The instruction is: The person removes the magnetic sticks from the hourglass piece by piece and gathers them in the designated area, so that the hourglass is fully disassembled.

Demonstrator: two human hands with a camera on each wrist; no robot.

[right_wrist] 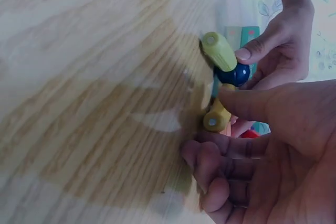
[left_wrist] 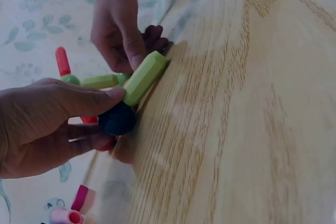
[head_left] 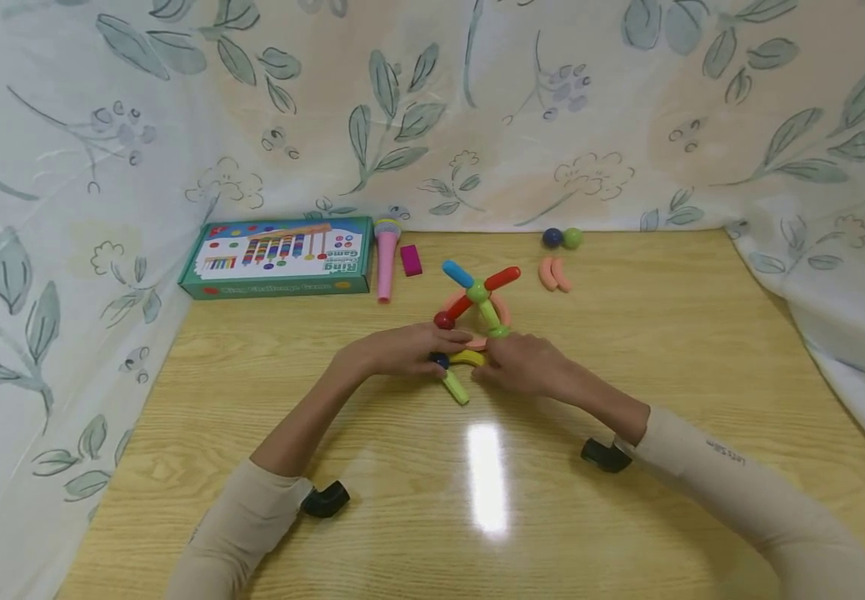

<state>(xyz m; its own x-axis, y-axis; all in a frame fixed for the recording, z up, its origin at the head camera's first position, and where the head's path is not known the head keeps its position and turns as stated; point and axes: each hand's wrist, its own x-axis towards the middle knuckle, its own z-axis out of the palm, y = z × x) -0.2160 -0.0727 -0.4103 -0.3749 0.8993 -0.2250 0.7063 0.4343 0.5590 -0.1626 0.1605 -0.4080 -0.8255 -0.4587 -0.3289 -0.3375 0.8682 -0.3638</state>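
Sticks and balls form a small toy frame at mid-worktop, and both hands meet at its near end. Left hand (head_left: 395, 350) pinches a dark blue ball (left_wrist: 117, 118) between thumb and curled fingers (left_wrist: 86, 145); the thumb tip also presses the end of a lime stick (left_wrist: 145, 77) that joins the ball. The stick's other end rests on the worktop (head_left: 627, 333), pointing toward the person. Right hand (head_left: 526, 365) grips a yellow curved piece (right_wrist: 217, 115) between thumb and curled fingers (right_wrist: 220, 148); this piece lies just beside the blue ball. How the yellow piece joins the ball cannot be told.

Behind the hands the frame rises: a green ball (head_left: 477, 291) carries a blue stick (head_left: 457, 272), a red stick (head_left: 502, 277), a second red stick (head_left: 457, 310) down to a dark red ball (head_left: 443, 320), and a green stick (head_left: 489, 313). An orange ring piece (head_left: 505, 310) lies under it.

Farther back lie two orange curved pieces (head_left: 554, 273), touching, and a blue and a green loose ball (head_left: 562, 238), touching. To the left lie a magenta block (head_left: 411, 260), a pink toy microphone (head_left: 386, 258) and a game box (head_left: 278, 256). A leaf-print cloth (head_left: 432, 108) surrounds the worktop.
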